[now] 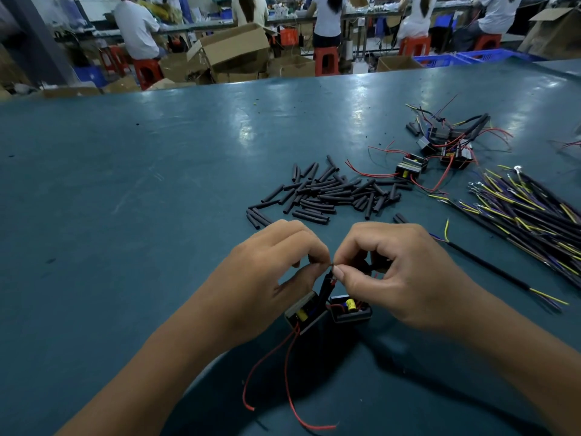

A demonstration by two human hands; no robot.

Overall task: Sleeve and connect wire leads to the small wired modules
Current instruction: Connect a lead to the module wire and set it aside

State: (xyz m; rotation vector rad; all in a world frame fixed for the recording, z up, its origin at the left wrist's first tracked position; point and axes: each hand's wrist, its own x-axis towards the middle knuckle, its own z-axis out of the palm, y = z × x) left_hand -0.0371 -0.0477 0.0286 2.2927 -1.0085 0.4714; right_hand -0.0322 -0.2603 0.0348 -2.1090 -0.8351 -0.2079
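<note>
Pinching fine wire ends between thumb and forefinger, our left hand [276, 265] and right hand [399, 272] meet above two boxy black modules [350, 309] on the desk [157, 184]; a matte black sleeve [323, 286] hangs below the joint. Risk, we judge: thin strands slip apart, sleeve slides off. Stock: tubular sleeves [327, 191], glossy red leads [289, 385]

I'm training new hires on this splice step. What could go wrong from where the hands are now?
The left hand and right hand pinch thin wire ends together above two modules; a slip could undo the joint. The loose red leads trail under the wrists and may snag, tugging the modules.
</note>
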